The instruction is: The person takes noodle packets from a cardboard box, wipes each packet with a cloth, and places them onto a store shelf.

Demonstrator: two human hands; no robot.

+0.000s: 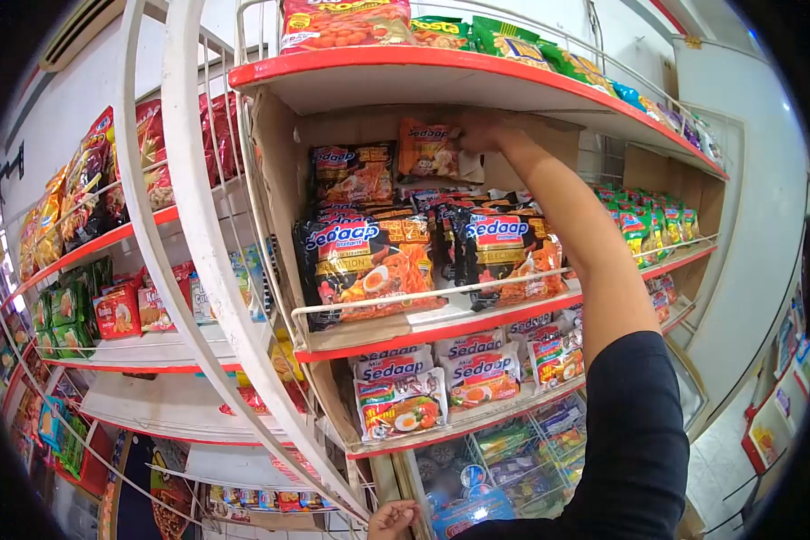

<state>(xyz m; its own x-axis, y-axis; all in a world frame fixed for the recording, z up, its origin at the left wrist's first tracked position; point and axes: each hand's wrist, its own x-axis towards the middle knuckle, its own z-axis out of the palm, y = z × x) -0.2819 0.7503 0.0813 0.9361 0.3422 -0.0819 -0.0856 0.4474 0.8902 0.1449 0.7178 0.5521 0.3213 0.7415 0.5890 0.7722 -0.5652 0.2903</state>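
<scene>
My right hand [488,132] reaches deep into the middle shelf, its fingers closed at the right edge of an orange-and-black instant noodle packet [427,149]. That packet stands upright at the back, on top of other packs. To its left leans a black instant noodle packet [353,173]. In front stand two stacks, each headed by a large black noodle packet [369,263], with a similar front packet [506,252] to the right. My left hand [393,520] shows only partly at the bottom edge, fingers curled, near the lower shelf frame; nothing shows in it.
A wire rail [432,295] runs along the shelf's front, and a red-edged shelf [477,67] overhangs my arm. White metal posts [209,243] stand at left. White noodle packets [400,403] fill the shelf below. Green packets [643,220] sit at right.
</scene>
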